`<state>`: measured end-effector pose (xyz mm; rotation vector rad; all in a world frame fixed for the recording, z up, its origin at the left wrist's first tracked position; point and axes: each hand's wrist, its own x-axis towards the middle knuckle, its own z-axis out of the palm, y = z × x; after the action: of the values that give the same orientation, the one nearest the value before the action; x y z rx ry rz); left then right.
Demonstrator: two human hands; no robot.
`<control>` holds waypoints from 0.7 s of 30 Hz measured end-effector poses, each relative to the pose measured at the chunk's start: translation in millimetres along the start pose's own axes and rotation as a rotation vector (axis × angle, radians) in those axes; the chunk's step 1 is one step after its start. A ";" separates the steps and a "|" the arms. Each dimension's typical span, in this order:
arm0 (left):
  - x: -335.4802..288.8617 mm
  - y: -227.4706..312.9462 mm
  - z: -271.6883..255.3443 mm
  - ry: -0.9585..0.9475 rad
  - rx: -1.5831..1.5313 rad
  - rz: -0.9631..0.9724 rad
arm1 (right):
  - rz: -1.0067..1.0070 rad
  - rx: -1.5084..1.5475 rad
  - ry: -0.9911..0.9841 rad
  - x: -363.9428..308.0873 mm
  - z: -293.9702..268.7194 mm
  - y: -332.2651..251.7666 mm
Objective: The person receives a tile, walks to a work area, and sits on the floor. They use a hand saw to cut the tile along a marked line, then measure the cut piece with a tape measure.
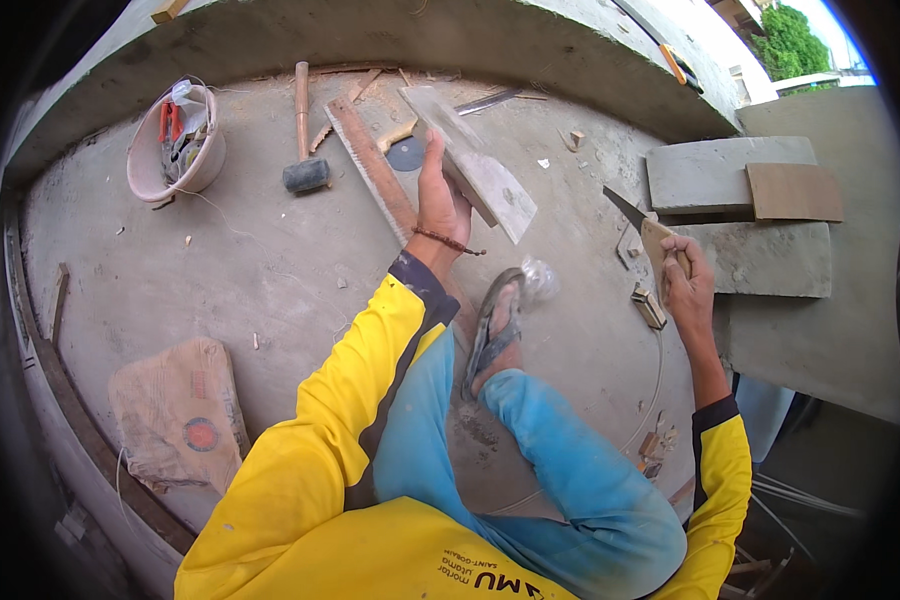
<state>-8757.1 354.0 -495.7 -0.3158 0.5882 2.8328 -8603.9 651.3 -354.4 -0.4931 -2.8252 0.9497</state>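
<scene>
My left hand point(444, 200) is closed on a long, flat, grey mortar-stained board point(485, 178), which it holds tilted above the floor. A strip of wood shows along the underside of the board, by my fingers. Off to the right, my right hand point(688, 268) grips a wooden-handled blade point(626, 210). Its dark, narrow metal tapers to a point aimed up and left, toward the board. Its exact kind is unclear. Beneath my left wrist lies a long reddish wooden plank point(370, 160) with a pale edge.
A mallet point(305, 160), a dark disc point(405, 154) and a bucket of tools point(175, 150) stand or lie at the far left. Grey blocks point(740, 175) are stacked at right. A paper sack point(180, 415) lies near left. My sandalled foot point(498, 335) is between my hands.
</scene>
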 end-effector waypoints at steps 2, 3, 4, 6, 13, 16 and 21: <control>-1.8 0.7 2.1 0.023 0.052 -0.001 | 0.019 -0.008 0.042 -2.6 -23.0 -19.2; -0.1 0.5 -3.3 0.067 0.123 0.012 | 0.061 0.034 0.064 -1.4 -30.9 -27.7; 3.4 1.2 -9.6 0.112 0.195 0.028 | 0.101 0.077 0.083 0.5 -34.3 -31.3; 1.0 7.0 2.4 0.284 0.369 0.110 | 0.007 -0.009 0.083 6.8 -42.4 -30.5; 3.9 15.0 -12.5 0.468 0.906 0.309 | -0.043 0.072 -0.102 31.2 27.6 -47.1; 2.3 24.9 -13.5 0.479 1.041 0.390 | -0.056 0.145 -0.266 37.6 84.2 -58.1; 4.6 26.4 -11.6 0.472 1.254 0.405 | -0.110 0.171 -0.378 28.2 150.0 -73.1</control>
<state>-8766.6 326.4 -497.6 -0.6215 2.4950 2.0502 -8682.1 521.1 -429.2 -0.1475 -3.0105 1.3734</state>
